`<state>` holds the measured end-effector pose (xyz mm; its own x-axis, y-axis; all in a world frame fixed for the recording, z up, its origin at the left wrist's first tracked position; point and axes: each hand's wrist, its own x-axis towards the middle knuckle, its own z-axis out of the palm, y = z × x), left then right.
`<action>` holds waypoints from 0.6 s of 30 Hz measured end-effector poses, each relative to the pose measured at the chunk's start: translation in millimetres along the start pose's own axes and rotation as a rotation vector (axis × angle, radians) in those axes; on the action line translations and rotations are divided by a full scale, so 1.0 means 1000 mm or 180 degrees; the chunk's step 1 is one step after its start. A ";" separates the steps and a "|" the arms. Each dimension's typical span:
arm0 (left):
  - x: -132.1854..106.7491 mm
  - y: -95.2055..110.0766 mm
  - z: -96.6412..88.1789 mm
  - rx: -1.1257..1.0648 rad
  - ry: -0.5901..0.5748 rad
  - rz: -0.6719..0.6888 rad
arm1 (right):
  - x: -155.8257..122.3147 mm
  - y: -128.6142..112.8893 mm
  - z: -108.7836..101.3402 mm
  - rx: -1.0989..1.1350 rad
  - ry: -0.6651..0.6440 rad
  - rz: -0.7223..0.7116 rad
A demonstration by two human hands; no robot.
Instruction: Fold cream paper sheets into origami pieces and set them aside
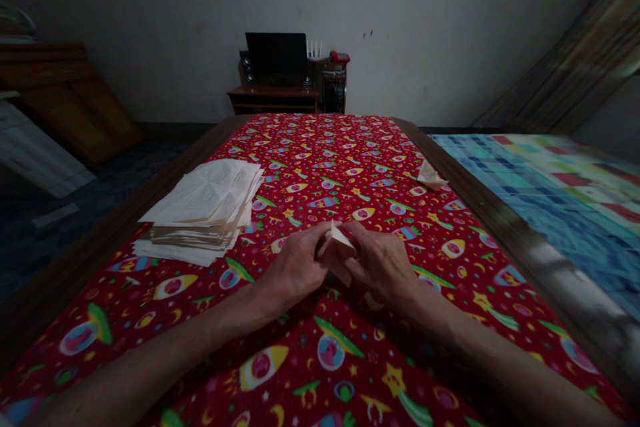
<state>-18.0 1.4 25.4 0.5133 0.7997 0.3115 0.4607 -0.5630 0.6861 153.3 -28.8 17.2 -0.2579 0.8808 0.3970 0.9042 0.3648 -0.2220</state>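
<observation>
Between my two hands is a folded piece of paper (341, 255), off-white, with a pointed tip standing up. My left hand (299, 260) is closed on its left side. From the right, my right hand (383, 259) grips the same paper, and some of the fingertips are hidden behind it. A stack of paper sheets (207, 197), creased and with faint print or writing, lies to the left of my left hand. Farther off on the right rests another folded paper piece (431, 177) with a raised point.
The table has a red cloth (325, 180) with rockets and planets. At the far wall a small desk (273, 99) bears a dark monitor (277, 57). A bed with a checked blue cover (530, 180) lies to the right, a wooden cabinet (70, 97) to the left.
</observation>
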 end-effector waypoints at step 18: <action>0.000 -0.034 0.001 0.0966 -0.0099 0.0178 | -0.002 0.009 0.008 0.0572 -0.0151 0.0233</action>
<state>-33.1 20.3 1.4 0.5636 0.7616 0.3197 0.6240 -0.6462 0.4393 159.2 -25.2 6.8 -0.2134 0.9187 0.3324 0.8470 0.3435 -0.4057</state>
